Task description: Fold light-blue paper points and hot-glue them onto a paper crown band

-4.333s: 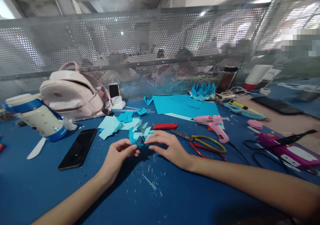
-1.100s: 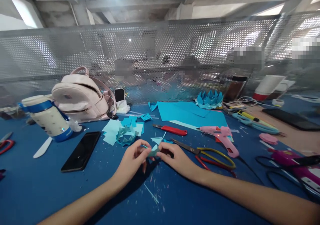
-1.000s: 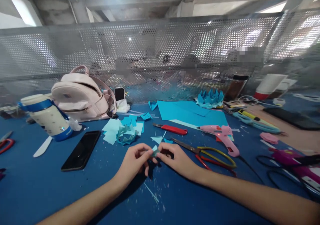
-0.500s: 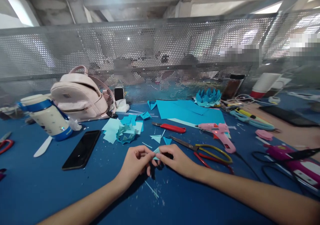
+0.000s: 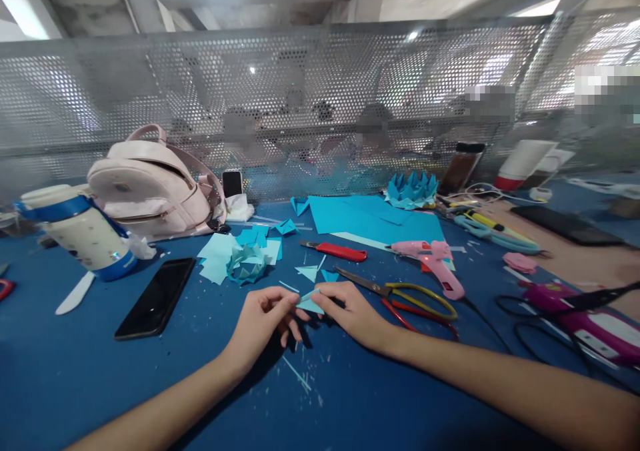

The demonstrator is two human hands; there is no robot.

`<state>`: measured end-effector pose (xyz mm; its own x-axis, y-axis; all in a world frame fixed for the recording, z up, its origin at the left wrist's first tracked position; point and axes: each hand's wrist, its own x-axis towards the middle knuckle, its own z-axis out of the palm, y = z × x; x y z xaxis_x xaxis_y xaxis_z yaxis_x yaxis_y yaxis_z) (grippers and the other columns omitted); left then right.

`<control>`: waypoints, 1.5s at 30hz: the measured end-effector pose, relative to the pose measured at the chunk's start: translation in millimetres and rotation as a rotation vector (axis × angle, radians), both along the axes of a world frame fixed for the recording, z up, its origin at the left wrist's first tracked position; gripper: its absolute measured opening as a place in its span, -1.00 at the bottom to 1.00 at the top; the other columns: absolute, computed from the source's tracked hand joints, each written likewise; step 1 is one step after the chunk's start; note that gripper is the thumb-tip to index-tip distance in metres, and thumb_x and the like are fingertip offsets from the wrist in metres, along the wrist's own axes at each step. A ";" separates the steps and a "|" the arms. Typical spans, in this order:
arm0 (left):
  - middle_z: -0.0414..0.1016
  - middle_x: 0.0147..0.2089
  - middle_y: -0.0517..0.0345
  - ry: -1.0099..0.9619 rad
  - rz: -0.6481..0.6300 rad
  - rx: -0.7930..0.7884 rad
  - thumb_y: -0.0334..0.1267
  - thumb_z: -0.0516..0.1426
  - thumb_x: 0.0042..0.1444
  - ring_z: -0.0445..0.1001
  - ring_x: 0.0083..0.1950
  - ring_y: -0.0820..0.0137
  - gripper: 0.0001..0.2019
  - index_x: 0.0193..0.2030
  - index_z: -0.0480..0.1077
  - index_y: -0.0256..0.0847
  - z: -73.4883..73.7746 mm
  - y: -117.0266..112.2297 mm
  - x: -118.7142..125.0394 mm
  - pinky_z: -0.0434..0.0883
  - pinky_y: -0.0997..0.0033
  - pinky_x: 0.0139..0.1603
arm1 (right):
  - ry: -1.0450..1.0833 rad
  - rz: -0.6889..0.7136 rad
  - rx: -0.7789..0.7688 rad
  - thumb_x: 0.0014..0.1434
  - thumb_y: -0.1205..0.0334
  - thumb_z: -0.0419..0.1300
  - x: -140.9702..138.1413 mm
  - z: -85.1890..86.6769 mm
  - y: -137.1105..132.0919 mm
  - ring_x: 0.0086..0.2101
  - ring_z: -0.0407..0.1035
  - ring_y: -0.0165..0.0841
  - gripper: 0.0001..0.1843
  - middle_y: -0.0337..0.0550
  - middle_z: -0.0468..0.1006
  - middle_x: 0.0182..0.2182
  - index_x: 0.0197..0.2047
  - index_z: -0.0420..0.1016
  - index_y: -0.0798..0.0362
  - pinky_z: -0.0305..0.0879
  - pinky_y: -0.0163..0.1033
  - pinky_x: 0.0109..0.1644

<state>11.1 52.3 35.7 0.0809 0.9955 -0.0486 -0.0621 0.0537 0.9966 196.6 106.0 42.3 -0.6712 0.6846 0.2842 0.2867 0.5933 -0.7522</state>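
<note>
Between my two hands is a small light-blue piece of folded paper [image 5: 311,302], roughly triangular. My left hand [image 5: 270,314] pinches its left end with thumb and fingers. At the other end, my right hand [image 5: 347,309] grips it, the thumb lying on top. Just beyond my fingers lie a pale paper triangle [image 5: 307,273] and a darker blue scrap [image 5: 329,275]. Scissors [image 5: 395,292] with yellow and red handles rest by my right hand. A red utility knife [image 5: 341,251] lies farther off. To the left sits a ring of folded paper points [image 5: 246,264].
Blue paper sheets [image 5: 350,216] and a spiky blue paper crown [image 5: 411,191] lie at the back. A pink glue gun [image 5: 434,257] with its cord lies right. A black phone [image 5: 156,297], bottle [image 5: 75,231] and pink backpack [image 5: 150,187] stand left. Behind rises a perforated metal screen [image 5: 280,104].
The folded paper has turned in my fingers and shows more of its face. My hands have shifted slightly, and the whole view has moved a little.
</note>
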 end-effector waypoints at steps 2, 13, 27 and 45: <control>0.62 -0.41 -0.06 0.008 0.014 0.006 0.11 0.25 0.01 0.51 -0.61 0.42 -0.56 -0.42 0.44 -0.32 1.1 0.5 -1.6 0.31 0.57 -0.70 | 0.034 -0.032 -0.019 0.37 -0.11 -0.06 0.4 1.5 -0.3 -0.49 0.21 -0.44 -0.44 -0.28 0.31 -0.56 -0.54 0.27 0.07 0.11 -0.32 -0.38; 0.45 -0.65 0.22 0.057 -0.026 0.069 0.07 0.22 0.11 0.41 -0.69 0.51 -0.60 -0.47 0.34 -0.25 -2.3 -0.8 -4.1 0.16 0.65 -0.73 | 0.049 -0.012 0.013 0.38 -0.08 -0.04 1.6 2.2 -1.7 -0.50 0.24 -0.43 -0.44 -0.27 0.32 -0.58 -0.56 0.29 0.08 0.11 -0.31 -0.36; 0.53 -0.52 0.13 -0.019 -0.021 0.069 0.05 0.32 -0.02 0.46 -0.61 0.47 -0.60 -0.40 0.39 -0.29 -2.8 5.4 -6.1 0.27 0.60 -0.70 | -0.131 0.126 0.055 0.44 -0.06 -0.20 17.4 27.5 -13.6 -0.45 0.29 -0.42 -0.43 -0.25 0.39 -0.52 -0.48 0.31 0.06 0.15 -0.31 -0.28; 0.48 -0.48 0.19 -0.126 0.125 0.103 0.07 0.31 -0.02 0.41 -0.59 0.52 -0.59 -0.38 0.36 -0.27 -5.3 7.9 -9.8 0.28 0.60 -0.67 | -0.350 -0.750 0.084 -0.09 -0.23 0.22 187.8 7.9 49.5 -0.54 0.41 -0.15 -0.53 -0.02 0.54 -0.58 -0.51 0.51 0.06 0.27 -0.12 -0.45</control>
